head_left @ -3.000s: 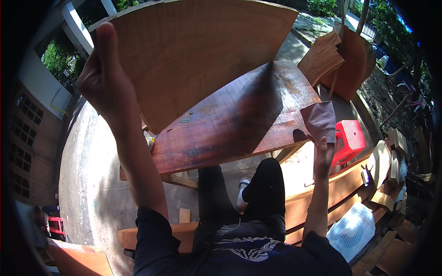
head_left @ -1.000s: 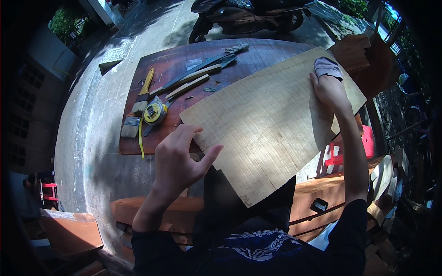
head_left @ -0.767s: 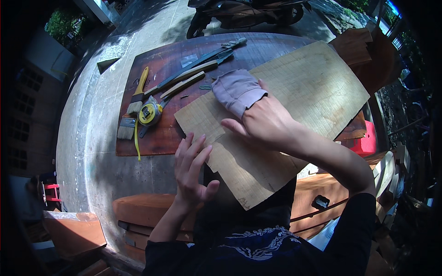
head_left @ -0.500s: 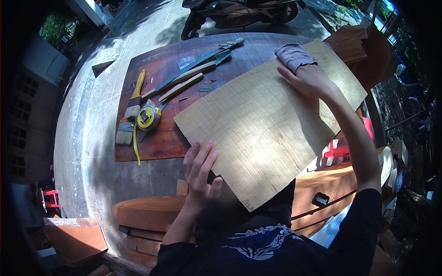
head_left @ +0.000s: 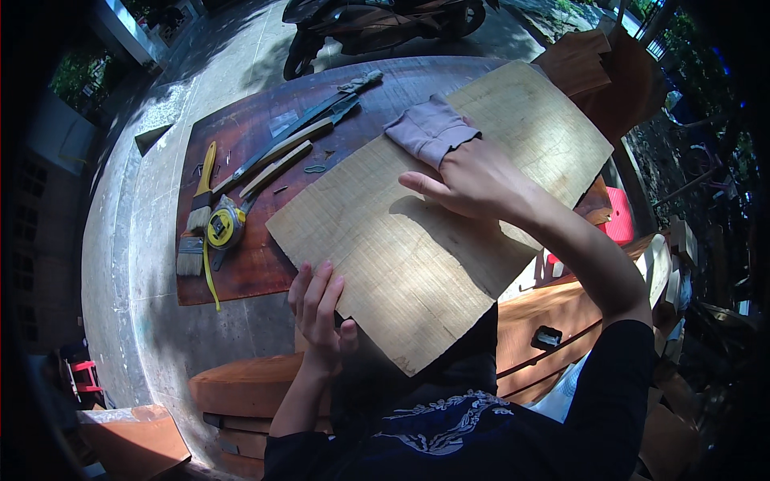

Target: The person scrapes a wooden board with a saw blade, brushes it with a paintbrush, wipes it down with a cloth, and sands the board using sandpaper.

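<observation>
On the dark bench [head_left: 265, 264] in front of you lies a pale wood sheet [head_left: 417, 240], set at a slant so that its far right corner reaches toward the brown boards [head_left: 585, 68] at the far right and its near corner hangs off the bench edge over your lap. Your right hand [head_left: 473, 180] lies flat on the far half of the sheet, fingers stretched out, pressing a greyish cloth [head_left: 429, 132] against the wood; the grip there is not clenched, only a flat palm bearing down on the cloth. Your left hand [head_left: 321, 309] is at the sheet's near left edge, fingers spread and touching that edge with the thumb tucked toward its underside; whether it truly grasps the sheet or merely steadies it, you cannot tell from here. To the left of the sheet, on the bare part of the bench, lie a yellow tape measure [head_left: 220, 228] with its tape trailing toward you, a brush [head_left: 196, 220] with a yellow handle just left of it, and several long hand tools [head_left: 301, 140] laid at an angle toward the far side. A red stool [head_left: 618, 224] shows to the right, beyond your right forearm, and a motorbike [head_left: 377, 20] stands past the far edge of the bench.
</observation>
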The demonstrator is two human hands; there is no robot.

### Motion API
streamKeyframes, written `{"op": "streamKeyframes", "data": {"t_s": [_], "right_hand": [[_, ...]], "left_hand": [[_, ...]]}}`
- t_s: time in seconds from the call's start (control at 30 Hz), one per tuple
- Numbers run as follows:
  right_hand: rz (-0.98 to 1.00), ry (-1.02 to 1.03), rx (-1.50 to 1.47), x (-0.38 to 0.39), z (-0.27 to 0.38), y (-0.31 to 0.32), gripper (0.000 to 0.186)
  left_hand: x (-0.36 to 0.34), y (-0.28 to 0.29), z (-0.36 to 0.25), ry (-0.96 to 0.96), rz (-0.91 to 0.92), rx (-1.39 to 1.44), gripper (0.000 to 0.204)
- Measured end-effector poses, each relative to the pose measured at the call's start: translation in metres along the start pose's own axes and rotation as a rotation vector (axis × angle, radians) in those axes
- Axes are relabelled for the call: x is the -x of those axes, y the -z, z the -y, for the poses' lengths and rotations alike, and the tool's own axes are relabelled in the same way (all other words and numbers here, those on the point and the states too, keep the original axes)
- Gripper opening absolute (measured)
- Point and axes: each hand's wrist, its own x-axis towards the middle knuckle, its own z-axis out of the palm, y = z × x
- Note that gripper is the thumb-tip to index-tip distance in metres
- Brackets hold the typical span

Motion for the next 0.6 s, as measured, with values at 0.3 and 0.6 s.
{"op": "streamKeyframes", "data": {"t_s": [0.3,0.6], "right_hand": [[0.13,-0.967,0.023,0.07,-0.346,0.018,0.096],[-0.114,0.368,-0.199,-0.021,0.095,-0.023,0.076]], "left_hand": [[-0.005,-0.014,-0.002,-0.016,0.013,0.048,0.057],[0.009,-0.008,-0.001,-0.055,0.116,0.059,0.157]]}}
